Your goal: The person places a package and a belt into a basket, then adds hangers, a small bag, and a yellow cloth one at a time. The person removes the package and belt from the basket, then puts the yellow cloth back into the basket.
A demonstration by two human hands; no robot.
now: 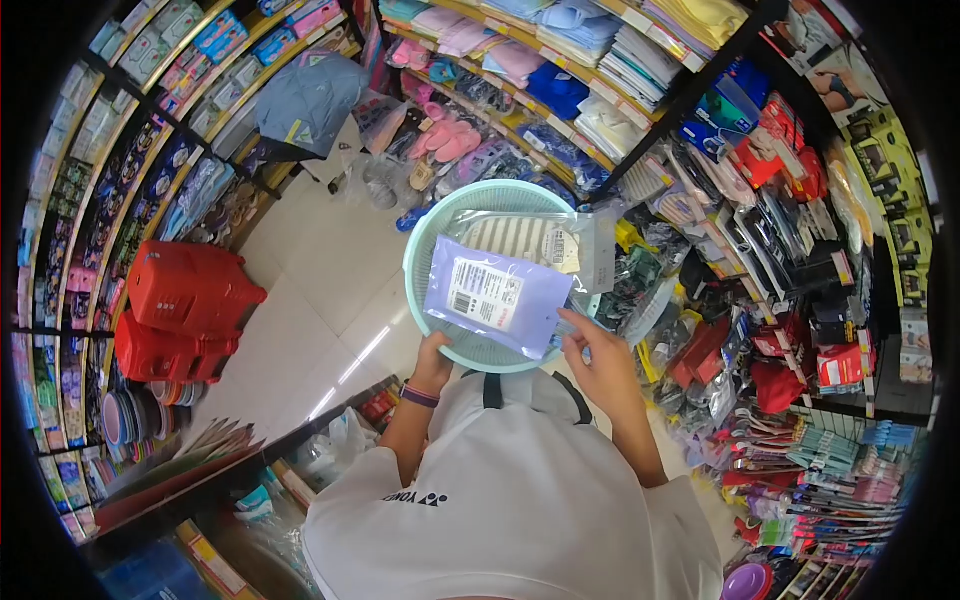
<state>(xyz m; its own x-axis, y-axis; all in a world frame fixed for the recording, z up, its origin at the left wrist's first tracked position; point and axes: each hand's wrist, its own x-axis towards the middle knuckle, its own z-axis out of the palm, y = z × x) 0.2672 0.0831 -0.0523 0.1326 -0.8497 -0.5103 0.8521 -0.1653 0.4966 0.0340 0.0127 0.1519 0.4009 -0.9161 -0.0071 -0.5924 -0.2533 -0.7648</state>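
A light-teal plastic basket [418, 262] is in front of my body. My left hand [432, 365] grips its near left rim, fingers wrapped round the edge. On top of the basket lies a purple packet [545, 290] with a white printed label, overlapping a clear package with a grey-and-white striped item [500, 235]. My right hand [592, 352] is at the lower right corner of the purple packet, thumb and fingers pressed on that corner.
Red plastic stools [190, 290] stand stacked on the tiled floor at left. Shelves of boxed goods [75, 220] line the left. Folded clothes [575, 35] and slippers [450, 140] fill the far shelves. Hanging packaged goods [760, 230] crowd the right side.
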